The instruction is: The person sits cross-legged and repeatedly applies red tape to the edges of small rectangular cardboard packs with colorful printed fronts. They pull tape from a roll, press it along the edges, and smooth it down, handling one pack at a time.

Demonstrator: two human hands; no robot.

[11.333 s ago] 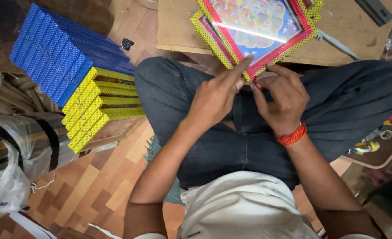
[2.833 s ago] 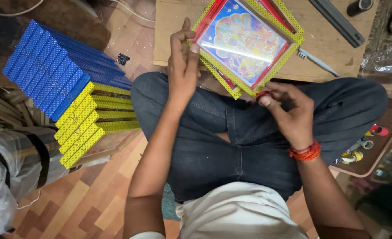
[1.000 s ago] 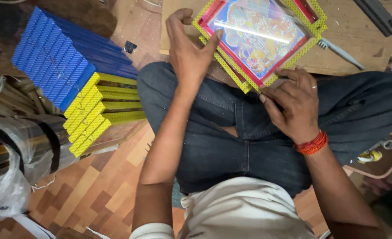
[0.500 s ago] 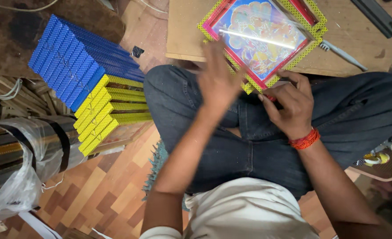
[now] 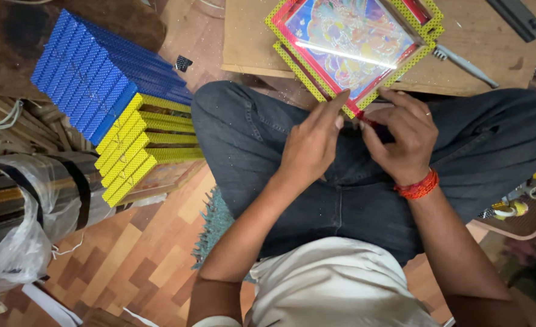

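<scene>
A framed picture (image 5: 350,42) with a colourful glossy print, a red inner border and a yellow dotted frame lies tilted on a low wooden board (image 5: 492,36), its near corner over my lap. My left hand (image 5: 310,145) is at that near corner, fingers stretched up and touching the frame's edge. My right hand (image 5: 401,136) is just right of it, fingertips pinching a small red strip (image 5: 368,121) at the same corner. A red thread band is on my right wrist. I sit cross-legged in dark jeans.
A stack of frames in blue and yellow dotted edging (image 5: 113,115) leans at the left. Plastic-wrapped moulding lengths (image 5: 19,206) lie at the far left. A metal tool (image 5: 462,59) and a dark bar (image 5: 516,18) rest on the board. Tape rolls sit on a tray (image 5: 522,209) at the right.
My left hand has come down from the frame's upper left edge to its near corner, beside the right hand. The right hand stays at that corner.
</scene>
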